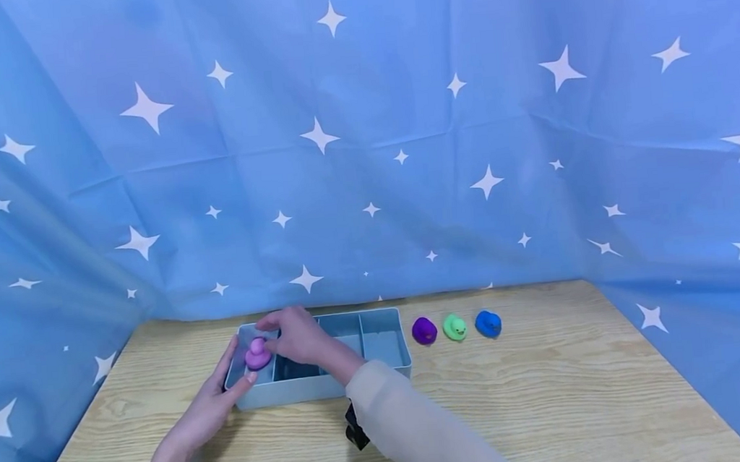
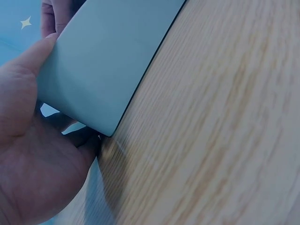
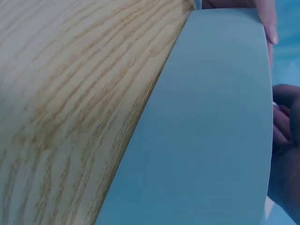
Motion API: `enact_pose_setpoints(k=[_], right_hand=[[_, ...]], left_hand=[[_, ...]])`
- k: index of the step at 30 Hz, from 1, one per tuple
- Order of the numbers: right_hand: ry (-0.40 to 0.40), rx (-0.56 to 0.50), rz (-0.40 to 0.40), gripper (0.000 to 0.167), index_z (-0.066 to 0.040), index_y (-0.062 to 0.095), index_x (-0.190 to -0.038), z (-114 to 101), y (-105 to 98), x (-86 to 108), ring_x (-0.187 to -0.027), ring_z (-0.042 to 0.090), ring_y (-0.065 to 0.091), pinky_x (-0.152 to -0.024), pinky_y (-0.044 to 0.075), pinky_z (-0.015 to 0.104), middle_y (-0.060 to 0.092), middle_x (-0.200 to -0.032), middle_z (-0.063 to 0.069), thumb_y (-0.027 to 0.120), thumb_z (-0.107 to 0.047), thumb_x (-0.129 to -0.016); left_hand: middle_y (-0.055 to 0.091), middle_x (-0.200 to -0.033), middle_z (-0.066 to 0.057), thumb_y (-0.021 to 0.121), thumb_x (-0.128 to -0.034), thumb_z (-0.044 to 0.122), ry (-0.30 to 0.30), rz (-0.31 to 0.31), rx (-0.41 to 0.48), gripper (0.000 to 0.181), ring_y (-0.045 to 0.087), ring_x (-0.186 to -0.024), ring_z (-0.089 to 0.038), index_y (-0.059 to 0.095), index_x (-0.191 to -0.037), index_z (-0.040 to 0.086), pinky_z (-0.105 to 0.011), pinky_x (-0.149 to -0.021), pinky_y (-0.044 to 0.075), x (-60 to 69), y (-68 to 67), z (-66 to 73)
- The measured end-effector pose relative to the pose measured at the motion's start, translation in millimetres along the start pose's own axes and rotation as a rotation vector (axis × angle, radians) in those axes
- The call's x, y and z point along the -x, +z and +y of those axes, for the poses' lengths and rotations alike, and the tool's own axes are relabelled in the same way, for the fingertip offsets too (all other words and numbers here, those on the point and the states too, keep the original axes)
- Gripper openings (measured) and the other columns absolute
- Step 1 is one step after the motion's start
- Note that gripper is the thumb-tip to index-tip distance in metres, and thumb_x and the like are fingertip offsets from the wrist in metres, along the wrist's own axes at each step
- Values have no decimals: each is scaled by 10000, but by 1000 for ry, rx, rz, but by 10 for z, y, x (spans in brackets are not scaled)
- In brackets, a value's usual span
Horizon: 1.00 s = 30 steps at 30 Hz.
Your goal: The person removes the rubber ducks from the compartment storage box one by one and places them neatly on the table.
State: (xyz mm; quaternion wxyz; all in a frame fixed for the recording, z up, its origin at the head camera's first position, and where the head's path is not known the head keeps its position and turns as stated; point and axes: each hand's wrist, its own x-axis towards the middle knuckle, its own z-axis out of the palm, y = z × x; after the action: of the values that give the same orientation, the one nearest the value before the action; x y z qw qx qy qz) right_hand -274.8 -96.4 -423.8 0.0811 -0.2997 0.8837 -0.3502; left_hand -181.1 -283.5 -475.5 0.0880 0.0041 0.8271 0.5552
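Note:
A light blue-grey box (image 1: 317,389) with several compartments stands on the table. My left hand (image 1: 211,410) grips its left end, thumb at the front rim and fingers along the end wall; the left wrist view shows the same hand (image 2: 37,154) around the box's corner (image 2: 101,84). In the leftmost compartment is a pink toy duck (image 1: 258,356). My right hand (image 1: 300,338) reaches over the box, thumb beside the duck and forefinger stretched past its head with a gap between them. In the right wrist view the box wall partly hides the right hand (image 3: 286,136).
Right of the box, a purple duck (image 1: 424,331), a green duck (image 1: 454,327) and a blue duck (image 1: 488,324) sit in a row on the wooden table (image 1: 552,391). A black device (image 1: 356,428) shows under the right wrist. Behind hangs a blue star-patterned curtain (image 1: 410,242).

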Motion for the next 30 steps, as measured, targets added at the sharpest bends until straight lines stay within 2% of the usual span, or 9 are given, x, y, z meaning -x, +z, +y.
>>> enact_pose_setpoints(k=[8, 15, 20, 25, 30], right_hand=[[-14, -71, -19, 344, -165, 715, -1319, -20, 15, -27, -1224, 80, 612, -972, 511, 223, 704, -1271, -74, 733, -201, -978], [-41, -11, -71, 346, -138, 719, -1313, -59, 59, -121, -1149, 67, 639, -915, 505, 177, 732, -1216, -44, 735, -136, -967], [-54, 27, -120, 342, -128, 701, -1341, -84, 62, -124, -1114, 61, 653, -858, 515, 160, 723, -1238, -41, 685, -122, -999], [-59, 67, -127, 379, -129, 685, -1362, -86, 85, -117, -1153, 56, 637, -884, 512, 157, 701, -1288, -40, 673, -60, -990], [-87, 152, -132, 468, -128, 671, -1381, -65, 126, -133, -1096, 22, 611, -856, 493, 133, 687, -1309, -44, 682, 19, -937]], left_hand=[[-67, -1699, -208, 557, -1068, 341, 27, 2, -4, 862, -59, -1525, -491, -66, -1659, 267, -754, -1145, 54, 3, 23, 17], [-75, -1695, -221, 548, -1074, 325, 25, 4, 3, 858, -62, -1519, -505, -79, -1656, 265, -764, -1137, 59, 21, 8, 12], [-84, -1699, -206, 533, -1081, 319, 31, 3, 9, 848, -74, -1520, -498, -88, -1655, 254, -766, -1137, 61, 25, 5, 9], [-91, -1696, -214, 531, -1083, 316, 31, 2, 27, 846, -86, -1519, -497, -90, -1655, 258, -759, -1142, 47, 28, 10, 7], [-96, -1696, -210, 542, -1080, 291, 53, 4, 52, 850, -97, -1519, -492, -80, -1657, 246, -756, -1143, 35, 19, 18, -2]])
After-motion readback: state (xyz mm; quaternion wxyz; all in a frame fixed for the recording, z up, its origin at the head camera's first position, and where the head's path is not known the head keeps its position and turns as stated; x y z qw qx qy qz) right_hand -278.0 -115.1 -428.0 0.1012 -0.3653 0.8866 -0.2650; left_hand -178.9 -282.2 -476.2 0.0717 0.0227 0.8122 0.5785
